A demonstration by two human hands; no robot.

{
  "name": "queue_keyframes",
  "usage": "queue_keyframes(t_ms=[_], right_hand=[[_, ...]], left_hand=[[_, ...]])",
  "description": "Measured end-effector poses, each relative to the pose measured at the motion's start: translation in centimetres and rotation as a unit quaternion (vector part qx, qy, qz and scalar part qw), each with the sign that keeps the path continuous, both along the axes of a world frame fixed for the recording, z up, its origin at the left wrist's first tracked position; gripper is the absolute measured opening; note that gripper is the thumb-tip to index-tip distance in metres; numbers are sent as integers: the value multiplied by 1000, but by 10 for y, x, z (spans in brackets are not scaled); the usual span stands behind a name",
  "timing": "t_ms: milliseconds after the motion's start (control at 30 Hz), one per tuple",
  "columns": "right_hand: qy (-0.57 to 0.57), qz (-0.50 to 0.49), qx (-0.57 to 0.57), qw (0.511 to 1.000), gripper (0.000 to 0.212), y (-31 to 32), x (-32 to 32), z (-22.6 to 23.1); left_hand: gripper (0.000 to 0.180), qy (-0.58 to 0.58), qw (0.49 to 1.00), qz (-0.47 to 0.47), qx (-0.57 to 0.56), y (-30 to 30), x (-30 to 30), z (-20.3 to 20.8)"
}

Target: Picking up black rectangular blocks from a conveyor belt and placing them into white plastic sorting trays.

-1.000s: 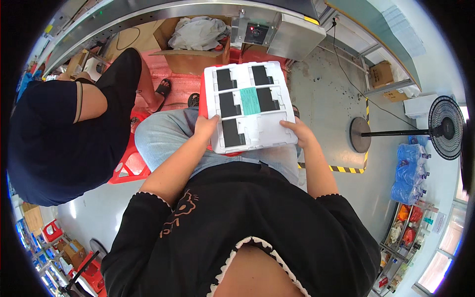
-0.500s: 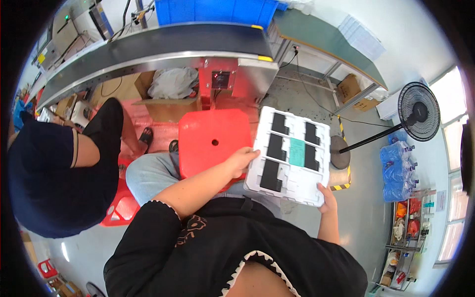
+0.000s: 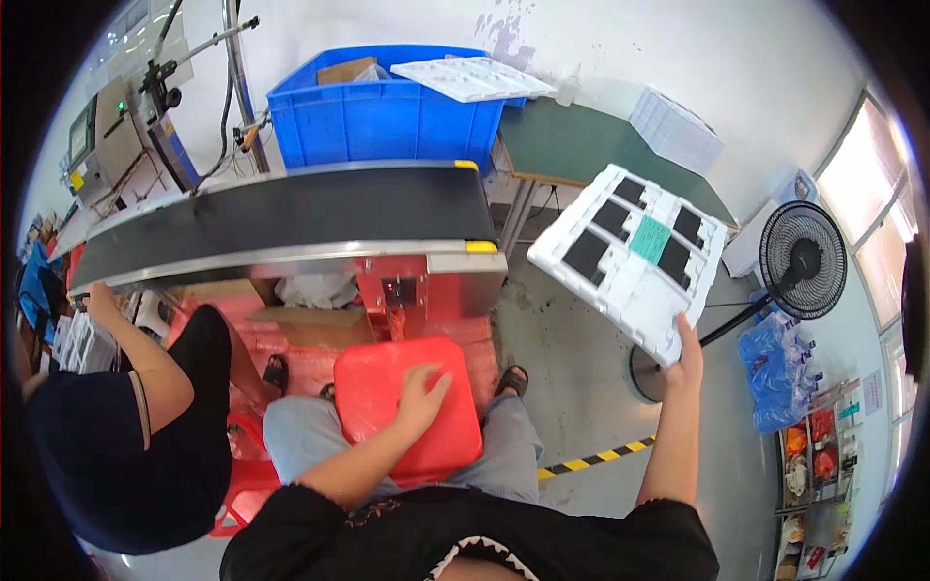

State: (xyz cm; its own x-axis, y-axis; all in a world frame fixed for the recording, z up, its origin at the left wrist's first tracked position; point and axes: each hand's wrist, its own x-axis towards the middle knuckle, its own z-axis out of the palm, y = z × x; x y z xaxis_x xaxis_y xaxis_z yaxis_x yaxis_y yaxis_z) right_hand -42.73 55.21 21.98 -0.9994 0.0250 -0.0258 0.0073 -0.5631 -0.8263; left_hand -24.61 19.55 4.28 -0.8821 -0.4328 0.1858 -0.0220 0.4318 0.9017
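One white tray [image 3: 643,298], bearing five black pieces [image 3: 586,257] and one green card [image 3: 650,239], is held up before one bench [image 3: 572,131], its near edge clasped by the right grip [image 3: 684,360]. The left grip [image 3: 421,400], empty and unclosed, is over one red stool [image 3: 360,373].

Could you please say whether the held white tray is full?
Partly: the white tray holds five black pieces, but the pocket nearest the right hand is bare.

Cannot see the fingers of the right hand [image 3: 684,360] beneath the white tray [image 3: 635,302], nor read the fine print on the green label [image 3: 650,239] above that hand. Cannot see all of the fan base [image 3: 643,381], just left of it, nor identify the small things [image 3: 823,460] on the shelf [image 3: 790,510] farther right.
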Motion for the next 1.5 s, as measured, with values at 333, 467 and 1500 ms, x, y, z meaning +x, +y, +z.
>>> queue_keyframes(t_ms=[333,467,1500], right_hand=[[60,-19,-94,994,40,-136,-330,-21],[29,-90,-72,993,40,-212,-393,-44],[339,235,181,893,50,-241,5,169]], left_hand=[[78,-281,880,164,-346,-91,-10,-92],[77,-307,878,163,-328,-86,4,-67],[76,-336,857,192,-340,-95,15,-92]])
